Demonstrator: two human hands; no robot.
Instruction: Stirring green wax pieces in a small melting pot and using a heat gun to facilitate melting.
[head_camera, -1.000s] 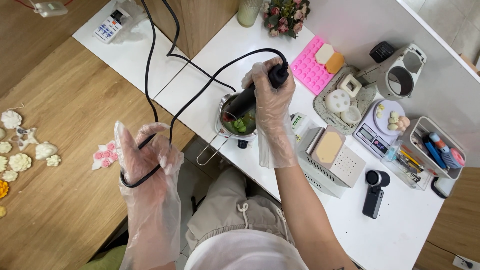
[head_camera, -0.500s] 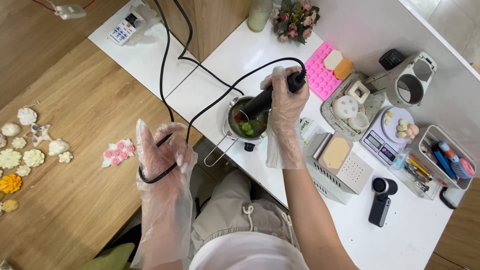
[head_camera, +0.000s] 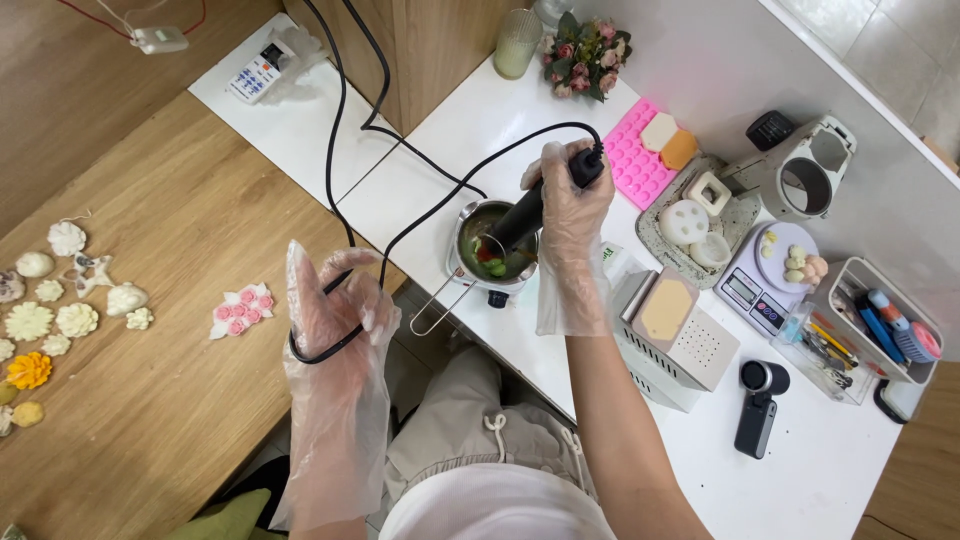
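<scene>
My right hand (head_camera: 572, 215), in a clear plastic glove, grips a black hand blender (head_camera: 530, 208) tilted into a small steel pot (head_camera: 468, 222) on the white table. The pot holds green and red bits in liquid (head_camera: 492, 260), and its wire handle (head_camera: 432, 310) points toward me. My left hand (head_camera: 335, 315), also gloved, holds a loop of the blender's black cord (head_camera: 330, 345) over the wooden bench. The cord runs up from the blender and away to the far left.
A pink silicone mould (head_camera: 635, 160), a tray of white moulds (head_camera: 695, 215), a kitchen scale (head_camera: 770, 270), a white box with a tan block (head_camera: 672, 330), a black camera (head_camera: 755, 405) and a tool organiser (head_camera: 875, 320) stand to the right. Flower-shaped casts (head_camera: 60, 310) lie on the bench.
The blender tip has shifted slightly inside the pot. My left hand keeps the cord loop and has barely moved; the view drifted a little.
</scene>
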